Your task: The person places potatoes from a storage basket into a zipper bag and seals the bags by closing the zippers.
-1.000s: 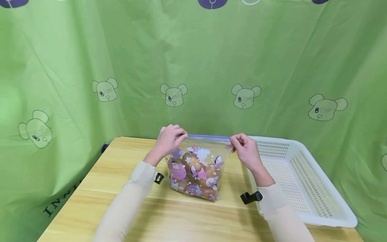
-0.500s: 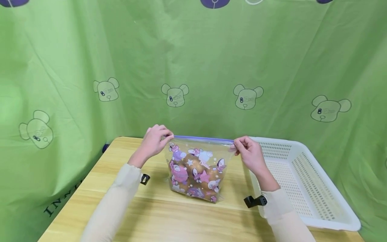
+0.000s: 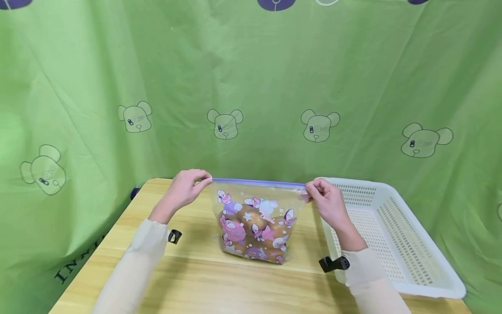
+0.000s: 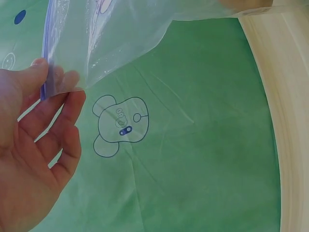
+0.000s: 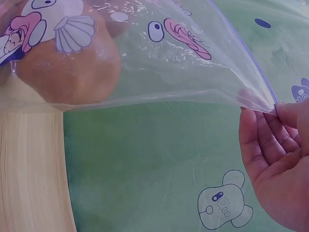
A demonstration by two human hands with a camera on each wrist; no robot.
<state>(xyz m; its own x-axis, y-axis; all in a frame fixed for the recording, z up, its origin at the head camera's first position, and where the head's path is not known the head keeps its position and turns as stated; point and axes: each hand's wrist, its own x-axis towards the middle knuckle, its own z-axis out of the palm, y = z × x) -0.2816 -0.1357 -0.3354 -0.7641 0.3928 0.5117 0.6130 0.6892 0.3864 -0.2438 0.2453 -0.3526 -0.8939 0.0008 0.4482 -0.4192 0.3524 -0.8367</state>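
Observation:
A clear zip bag point(image 3: 255, 226) printed with pink and purple cartoon figures stands upright on the table, with several round brown things point(image 5: 77, 72) inside it. Its purple zip strip point(image 3: 259, 181) runs straight across the top between both hands. My left hand point(image 3: 184, 189) pinches the strip's left end between thumb and fingers; the left wrist view shows the thumb on the near side and fingertips behind the film. At the other top corner, my right hand point(image 3: 328, 200) pinches the bag's edge with thumb and forefinger.
To the right stands a white perforated plastic basket point(image 3: 431, 244), close to my right forearm. The wooden table point(image 3: 219, 290) ends at the back against a green curtain point(image 3: 266, 87) with bear-head prints.
My left hand has slid left along the zip strip from partway in to its left end. My right hand keeps its pinch at the right corner, shifting slightly right and down.

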